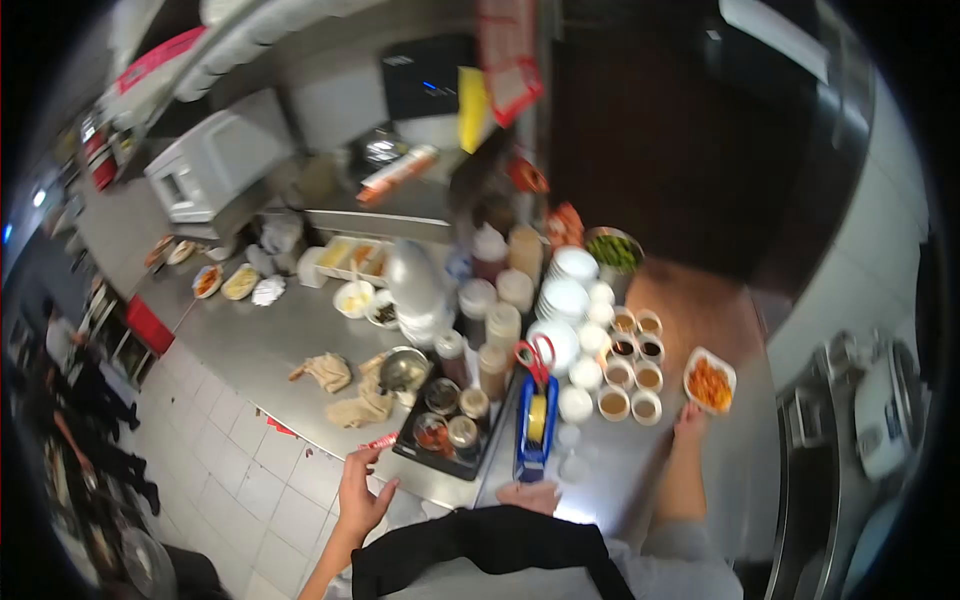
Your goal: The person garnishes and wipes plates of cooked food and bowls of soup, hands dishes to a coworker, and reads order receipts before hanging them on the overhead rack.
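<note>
My right hand [690, 421] is at the near rim of a white square-cornered dish [732, 376] of orange food, its fingers closed on the edge. The dish is at the right end of the steel counter, beside several small cups of brown and dark sauce [619, 375]. My left hand [361, 497] hangs by the counter's front edge with its fingers apart, holding nothing. Just beyond its fingertips a small red-and-white strip [380, 442] lies by a black tray [437, 459] of jars. A blue tape dispenser [535, 428] and red-handled scissors [535, 352] are between my hands.
White bowls and cups [563, 300] stand stacked behind the dispenser, near squeeze bottles [490, 250]. A bowl of chopped greens [613, 250] is farther back. Beige cloths [360, 408] and a metal bowl [404, 370] lie left. People [95, 400] stand across the tiled floor.
</note>
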The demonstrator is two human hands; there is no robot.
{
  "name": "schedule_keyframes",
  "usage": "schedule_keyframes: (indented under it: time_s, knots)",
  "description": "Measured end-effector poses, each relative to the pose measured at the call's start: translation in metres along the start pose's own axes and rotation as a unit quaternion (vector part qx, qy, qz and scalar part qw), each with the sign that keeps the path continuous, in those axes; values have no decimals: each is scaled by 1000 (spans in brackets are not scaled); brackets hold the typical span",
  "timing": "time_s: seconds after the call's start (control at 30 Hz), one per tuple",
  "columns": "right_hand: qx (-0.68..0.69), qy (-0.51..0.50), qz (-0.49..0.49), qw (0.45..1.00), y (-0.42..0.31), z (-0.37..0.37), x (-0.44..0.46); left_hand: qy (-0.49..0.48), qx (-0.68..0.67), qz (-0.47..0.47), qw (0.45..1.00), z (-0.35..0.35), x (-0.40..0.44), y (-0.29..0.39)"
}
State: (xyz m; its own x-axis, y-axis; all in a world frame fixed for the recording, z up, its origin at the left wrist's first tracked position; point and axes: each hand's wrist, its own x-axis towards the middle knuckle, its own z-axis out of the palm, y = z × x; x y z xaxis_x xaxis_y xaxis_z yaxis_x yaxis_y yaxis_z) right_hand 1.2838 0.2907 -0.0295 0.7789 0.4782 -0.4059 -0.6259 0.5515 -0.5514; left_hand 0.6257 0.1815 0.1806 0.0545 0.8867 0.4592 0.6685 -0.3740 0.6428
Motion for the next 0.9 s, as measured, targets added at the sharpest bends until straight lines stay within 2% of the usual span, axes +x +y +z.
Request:
schedule_keyframes:
  time_s: [0.03, 0.1, 0.2, 0.27, 0.3, 0.37, 0.4, 0.47, 0.5, 0.53, 0.57, 0.67, 0.73, 0.8, 0.9]
  knots:
    - [-42, -40, 13, 998, 4, -16, 36, 4, 7, 5, 1000, -2, 0, -1]
    - [-101, -29, 35, 994, -1, -10, 44, 11, 12, 9, 1000, -3, 0, -4]
    - [-283, -8, 111, 953, -27, 39, -9, 7, 11, 8, 1000, -8, 1, -7]
    - [-246, -104, 8, 964, -37, 74, -35, 6, -1, 5, 1000, -8, -1, -13]
    - [-210, -140, -53, 966, -43, 114, -76, 2, -5, 3, 1000, -9, -2, -18]
    - [-199, -238, -171, 935, -63, 199, -195, -2, -17, 10, 1000, -9, -1, -28]
    - [-190, -348, -235, 888, -69, 231, -224, -5, -22, 14, 1000, -11, 0, -33]
    - [-202, -499, -308, 784, -76, 300, -343, 0, -35, 22, 999, -15, 3, -40]
    - [-215, -534, -314, 755, -73, 327, -388, 1, -41, 25, 999, -17, 4, -43]
    - [-237, -575, -356, 698, -66, 352, -432, 3, -47, 28, 999, -21, 4, -48]
    - [-278, -605, -358, 655, -58, 376, -468, 6, -52, 31, 998, -25, 4, -52]
    - [-359, -677, -389, 512, -18, 467, -537, 22, -62, 27, 997, -46, -1, -73]
    - [-286, -694, -371, 546, 18, 539, -558, 39, -58, 17, 997, -67, -5, -92]
    - [-340, -637, -382, 576, 32, 594, -585, 55, -44, -3, 997, -91, -16, -115]
    - [-319, -529, -388, 684, 65, 690, -559, 70, -11, -25, 997, -132, -29, -153]
